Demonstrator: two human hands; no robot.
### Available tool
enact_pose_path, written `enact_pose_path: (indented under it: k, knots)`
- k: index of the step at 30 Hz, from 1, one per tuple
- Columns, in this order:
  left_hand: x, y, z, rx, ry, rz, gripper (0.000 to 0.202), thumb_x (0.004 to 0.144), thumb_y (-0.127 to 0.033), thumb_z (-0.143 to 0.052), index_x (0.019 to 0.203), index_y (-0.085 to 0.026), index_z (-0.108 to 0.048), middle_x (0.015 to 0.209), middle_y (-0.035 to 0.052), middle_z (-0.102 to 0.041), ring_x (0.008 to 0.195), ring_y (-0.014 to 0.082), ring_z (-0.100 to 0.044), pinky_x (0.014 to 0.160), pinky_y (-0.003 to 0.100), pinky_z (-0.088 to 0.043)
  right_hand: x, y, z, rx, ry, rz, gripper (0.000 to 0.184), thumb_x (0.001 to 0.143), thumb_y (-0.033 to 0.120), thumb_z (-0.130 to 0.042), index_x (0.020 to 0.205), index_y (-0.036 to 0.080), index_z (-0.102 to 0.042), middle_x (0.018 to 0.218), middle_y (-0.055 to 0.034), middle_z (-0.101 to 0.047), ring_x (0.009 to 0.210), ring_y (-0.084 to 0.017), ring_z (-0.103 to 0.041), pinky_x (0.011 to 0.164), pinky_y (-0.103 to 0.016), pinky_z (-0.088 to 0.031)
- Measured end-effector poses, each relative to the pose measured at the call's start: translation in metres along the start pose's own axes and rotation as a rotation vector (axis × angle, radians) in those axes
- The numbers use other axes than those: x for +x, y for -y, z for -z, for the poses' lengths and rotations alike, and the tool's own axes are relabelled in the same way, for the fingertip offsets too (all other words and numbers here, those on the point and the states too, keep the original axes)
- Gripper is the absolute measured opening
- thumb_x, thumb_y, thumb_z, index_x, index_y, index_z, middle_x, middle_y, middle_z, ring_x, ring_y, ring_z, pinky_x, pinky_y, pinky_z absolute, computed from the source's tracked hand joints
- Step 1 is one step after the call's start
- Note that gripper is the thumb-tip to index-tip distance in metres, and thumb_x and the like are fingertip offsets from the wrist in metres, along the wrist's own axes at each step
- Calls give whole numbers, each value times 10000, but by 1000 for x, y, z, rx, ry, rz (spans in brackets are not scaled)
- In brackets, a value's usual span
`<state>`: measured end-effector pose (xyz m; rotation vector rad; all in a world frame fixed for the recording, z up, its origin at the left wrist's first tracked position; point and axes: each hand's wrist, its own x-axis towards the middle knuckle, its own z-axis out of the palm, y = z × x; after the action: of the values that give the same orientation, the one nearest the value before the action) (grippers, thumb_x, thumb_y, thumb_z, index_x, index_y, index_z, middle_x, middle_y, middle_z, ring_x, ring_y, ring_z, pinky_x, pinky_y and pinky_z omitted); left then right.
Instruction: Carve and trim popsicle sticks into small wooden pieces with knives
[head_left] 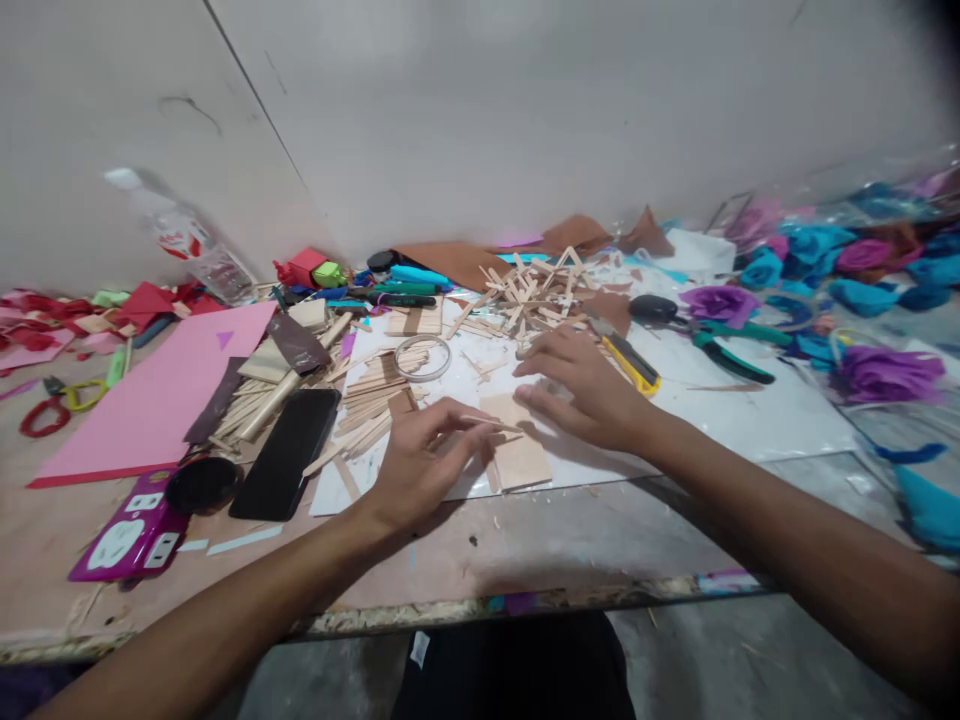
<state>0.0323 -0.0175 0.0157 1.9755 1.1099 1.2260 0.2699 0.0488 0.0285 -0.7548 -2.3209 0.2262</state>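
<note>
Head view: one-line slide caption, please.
Left hand holds a thin wooden stick over a flat wooden piece, right hand nearby, on a cluttered worktable.

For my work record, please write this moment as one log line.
left hand: pinching thin wooden stick; right hand: open, near flat wooden piece; flat wooden piece: on white sheet; black smartphone: at left

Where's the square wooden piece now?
Head view, just right of centre: the square wooden piece lies on the white sheet, between the left hand, pinching a thin stick, and the right hand.
</note>
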Motion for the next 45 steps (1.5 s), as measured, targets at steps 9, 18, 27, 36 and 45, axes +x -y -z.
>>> enact_pose_path:
  k: [9, 18, 27, 36, 45]
  knots:
    - [4, -16, 2, -526, -9, 448, 284, 882, -382, -781, 790, -141, -664, 758, 60, -781, 677, 208, -781, 680, 333, -662, 0, 41, -13, 483, 139, -218, 264, 1028, 303, -549, 875, 148, -700, 723, -9, -666, 644, -120, -543, 611, -240, -367]
    - [-4, -12, 2, -505, 347, 494, 382, 984, -504, -636, 841, -151, -605, 653, -5, -643, 505, 100, -635, 502, 203, -507, -3, 50, -7, 681, 250, -443, 220, 954, 213, -557, 768, 152, -658, 646, 31, -575, 607, -105, -471, 569, -222, -348]
    - [-10, -10, 0, -353, 410, 387, 366, 1065, -480, -493, 856, -185, -553, 620, -47, -525, 510, 70, -467, 503, 191, -357, -8, 47, -7, 685, 311, -529, 272, 946, 332, -610, 743, 152, -621, 613, 41, -471, 573, -95, -385, 506, -216, -277]
    - [-13, 3, -7, -305, 310, 286, 321, 1074, -448, -487, 909, -184, -564, 658, -49, -470, 591, 92, -386, 571, 237, -294, -7, 51, -12, 915, 255, -718, 130, 926, 289, -646, 898, 175, -590, 628, 69, -460, 551, -74, -356, 479, -187, -272]
    - [-13, 1, -9, -305, 279, 275, 274, 1075, -411, -496, 952, -180, -576, 687, -50, -461, 614, 96, -376, 593, 242, -294, -7, 50, -14, 1006, 235, -727, 71, 914, 208, -627, 926, 199, -558, 645, 77, -482, 562, -75, -377, 488, -190, -282]
